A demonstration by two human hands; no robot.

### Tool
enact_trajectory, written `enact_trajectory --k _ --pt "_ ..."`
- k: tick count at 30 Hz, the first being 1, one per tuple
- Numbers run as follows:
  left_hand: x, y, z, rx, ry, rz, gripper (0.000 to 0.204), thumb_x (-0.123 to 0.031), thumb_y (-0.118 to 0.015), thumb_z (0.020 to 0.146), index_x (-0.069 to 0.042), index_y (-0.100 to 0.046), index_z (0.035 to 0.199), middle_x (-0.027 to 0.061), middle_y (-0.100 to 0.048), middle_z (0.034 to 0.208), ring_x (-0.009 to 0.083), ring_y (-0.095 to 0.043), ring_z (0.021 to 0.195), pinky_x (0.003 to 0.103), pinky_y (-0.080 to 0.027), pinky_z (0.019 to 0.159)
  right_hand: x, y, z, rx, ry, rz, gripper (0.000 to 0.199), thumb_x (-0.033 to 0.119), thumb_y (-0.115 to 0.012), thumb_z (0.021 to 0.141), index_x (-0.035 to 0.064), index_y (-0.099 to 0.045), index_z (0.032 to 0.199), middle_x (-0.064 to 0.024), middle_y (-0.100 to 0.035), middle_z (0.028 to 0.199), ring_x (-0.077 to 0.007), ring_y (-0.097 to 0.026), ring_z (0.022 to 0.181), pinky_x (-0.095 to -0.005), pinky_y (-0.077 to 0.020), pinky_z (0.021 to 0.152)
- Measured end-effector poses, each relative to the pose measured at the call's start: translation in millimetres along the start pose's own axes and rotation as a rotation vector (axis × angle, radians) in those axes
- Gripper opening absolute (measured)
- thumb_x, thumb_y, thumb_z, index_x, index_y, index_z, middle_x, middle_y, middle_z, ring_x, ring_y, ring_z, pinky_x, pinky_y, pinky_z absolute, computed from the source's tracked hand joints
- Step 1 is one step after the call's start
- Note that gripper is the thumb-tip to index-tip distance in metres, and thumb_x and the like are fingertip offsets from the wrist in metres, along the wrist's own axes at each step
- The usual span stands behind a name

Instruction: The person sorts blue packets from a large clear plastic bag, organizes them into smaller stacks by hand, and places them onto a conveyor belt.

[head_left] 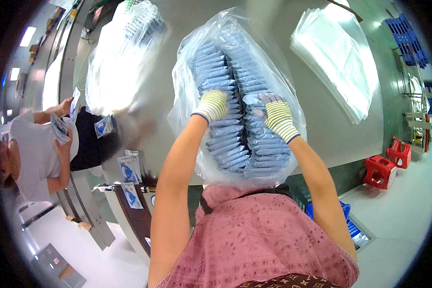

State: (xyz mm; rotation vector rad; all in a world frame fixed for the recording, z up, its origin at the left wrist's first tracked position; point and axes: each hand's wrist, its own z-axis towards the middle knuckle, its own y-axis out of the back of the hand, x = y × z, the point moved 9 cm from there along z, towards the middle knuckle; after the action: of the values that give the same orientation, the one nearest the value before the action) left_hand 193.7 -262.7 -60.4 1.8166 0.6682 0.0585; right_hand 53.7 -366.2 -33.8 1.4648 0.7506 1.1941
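Note:
A large clear plastic bag (182, 67) lies on the table before me, packed with two long rows of flat blue packets (225, 129) standing on edge. My left hand (212, 104), in a yellow-and-white striped glove, presses onto the left row; its fingertips are hidden. On the right row my right hand (279, 114), gloved the same way, has its fingers and thumb closed around the edge of a blue packet (252, 100). A dark gap runs between the rows.
A stack of clear plastic bags (338, 62) lies at the right on the grey table (168, 165). Another filled clear bag (120, 62) stands at the back left. At left a person (43, 149) holds packets near a conveyor with loose packets (129, 168). Red stools (380, 171) stand right.

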Motion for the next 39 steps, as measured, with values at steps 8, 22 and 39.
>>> enact_trajectory --k 8,22,39 --pt "121 -21 82 0.01 0.388 -0.499 0.056 -0.016 -0.058 0.079 -0.006 -0.043 0.132 0.0252 -0.061 0.1 0.0344 -0.061 0.093 0.041 -0.047 0.082 0 5 2 -0.012 0.022 0.048 0.06 0.05 -0.057 0.081 0.0041 -0.054 0.12 -0.0143 -0.055 0.12 -0.0313 -0.05 0.111 -0.0457 -0.0354 0.098" --pt "22 83 -12 -0.382 -0.262 -0.7 0.038 -0.026 -0.056 0.084 -0.005 -0.053 0.116 0.0175 -0.058 0.104 0.0312 -0.056 0.098 0.04 -0.046 0.087 1 5 4 -0.003 0.013 0.132 0.042 0.026 -0.064 0.078 0.0075 -0.054 0.115 -0.0164 -0.059 0.105 -0.0362 -0.055 0.095 -0.0454 -0.042 0.083" --pt "344 -107 -505 -0.515 1.012 -0.832 0.059 -0.02 -0.067 0.079 0.001 -0.044 0.129 0.019 -0.056 0.121 0.0299 -0.056 0.106 0.035 -0.045 0.09 -14 -26 4 0.02 0.048 -0.185 0.039 0.029 -0.051 0.09 0.0077 -0.052 0.123 -0.0195 -0.058 0.115 -0.0358 -0.053 0.107 -0.0425 -0.0401 0.093"
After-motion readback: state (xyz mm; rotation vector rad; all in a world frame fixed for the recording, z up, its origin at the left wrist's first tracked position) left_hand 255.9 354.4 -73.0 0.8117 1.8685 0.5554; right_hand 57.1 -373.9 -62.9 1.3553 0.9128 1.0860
